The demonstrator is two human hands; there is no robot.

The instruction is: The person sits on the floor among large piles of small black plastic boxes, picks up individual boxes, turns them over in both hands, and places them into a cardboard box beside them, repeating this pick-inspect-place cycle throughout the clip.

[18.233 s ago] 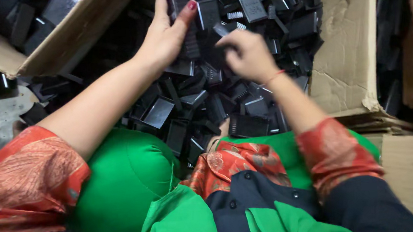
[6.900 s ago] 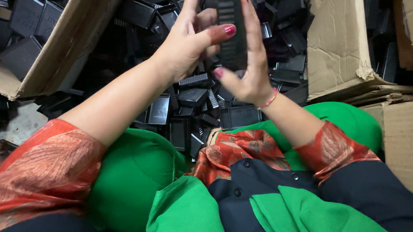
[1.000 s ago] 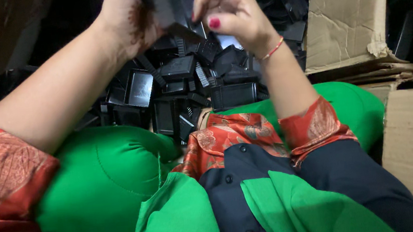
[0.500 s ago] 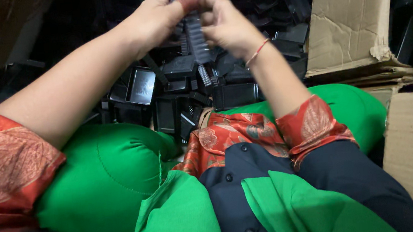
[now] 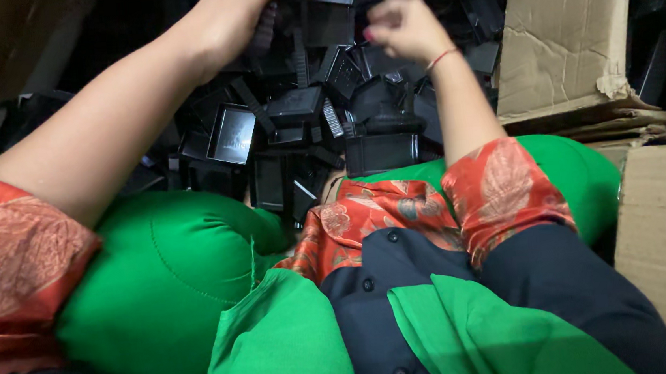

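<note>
I see my left hand [image 5: 228,17] reaching to the far side of the scene, its fingers curled around a ribbed black plastic strip [image 5: 267,27] at the top edge of the view; the fingertips run out of frame, so I can only say the grip looks closed on that piece. My right hand [image 5: 403,27] hovers just right of it over the heap of black plastic parts [image 5: 319,117], fingers bunched inward, but I cannot tell whether they pinch anything. The heap fills the far middle, between a cardboard flap [image 5: 12,38] at far left and a torn cardboard box [image 5: 566,34] at right, and it spills down to my green-clad knees [image 5: 165,271]. The parts look like small moulded trays and ridged strips: matte to slightly glossy black, thin-walled, with sharp square corners; one open rectangular tray [image 5: 232,133] lies face up near the left forearm. I judge them light and stiff, not fragile but liable to slide over each other, and a little slick on the flat faces. I judge that the best hold is across a tray's rim or along a strip's ribbed edges, where the ridges give the fingers purchase.
</note>
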